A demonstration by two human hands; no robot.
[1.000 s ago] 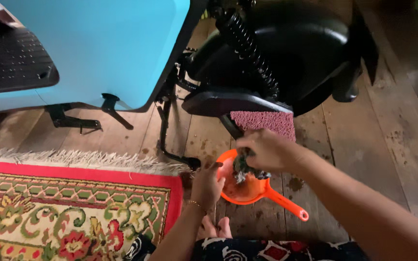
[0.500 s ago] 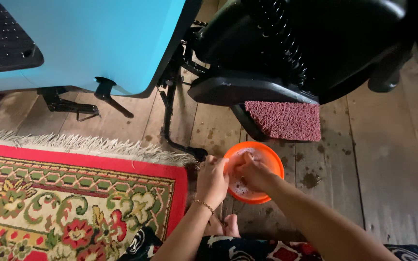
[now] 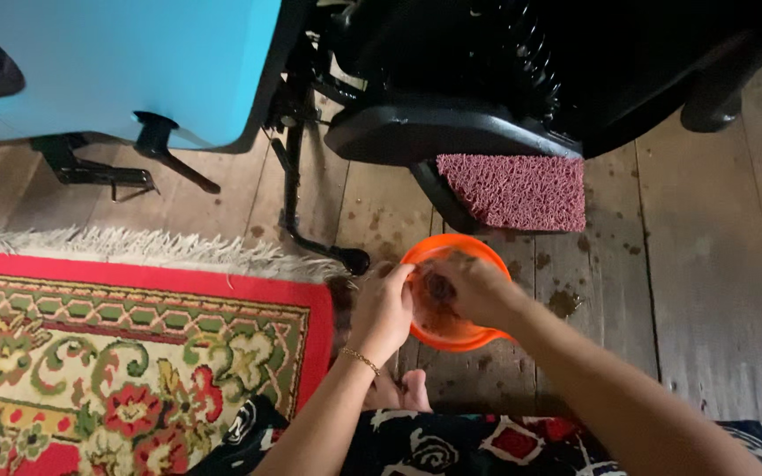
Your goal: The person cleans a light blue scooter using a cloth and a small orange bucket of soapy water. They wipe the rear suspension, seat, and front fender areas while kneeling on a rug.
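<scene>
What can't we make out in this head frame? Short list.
- Head view: the dark lump in the right hand is too blurred to name.
- The handle of the orange scoop is hidden under the right forearm.
- The left hand covers the scoop's near rim, so its grip is unclear.
- The scooter is cut off by the top edge.
- The red carpet runs off the left and bottom edges.

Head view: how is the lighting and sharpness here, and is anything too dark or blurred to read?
Head view: soft, even light on the wooden floor and rug, no glare; the black scooter body up top sinks into near-featureless shadow; both hands at the orange bowl are slightly soft, so what they hold cannot be told.
</scene>
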